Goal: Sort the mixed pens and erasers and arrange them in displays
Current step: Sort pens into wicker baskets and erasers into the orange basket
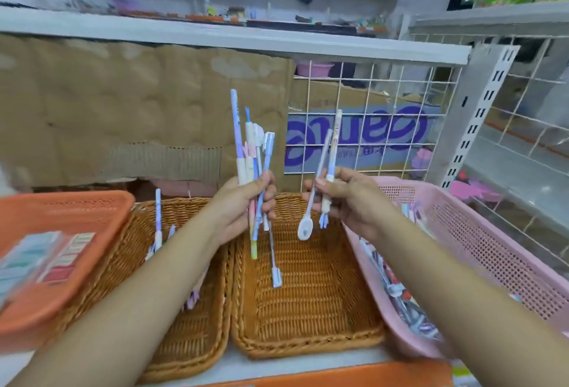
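Head view: both bare forearms reach forward and upward from the lower corners of the frame, with the hands raised side by side above the baskets.

The left hand (246,202) is closed in a fist around a bundle of pens (246,152). These are slim pastel barrels in white, lilac, pink and blue. They stand roughly upright and fan out above the fist, and several ends hang below it.

The right hand (345,198) pinches two pens (333,152) between thumb and curled fingers. Both tilt slightly to the right. One is white with a flat, rounded lower end, and the other has a cream cap on top and a blue forked tip below.

Under the hands is the middle wicker basket (308,325), rectangular, woven and tan, with a braided rim. Just beside it stands the left wicker basket (191,340), of the same weave, and a few pens (158,211) lean inside it.

On the right, a pink plastic basket (492,248) with perforated walls holds the mixed pens (397,291) in a loose heap. On the left, an orange plastic basket (61,211) holds flat packets (46,260) (too blurred to tell what they are).

All the baskets sit on a white shelf board (277,368). Behind them stand corrugated cardboard (123,103) and a white wire grid (369,128).
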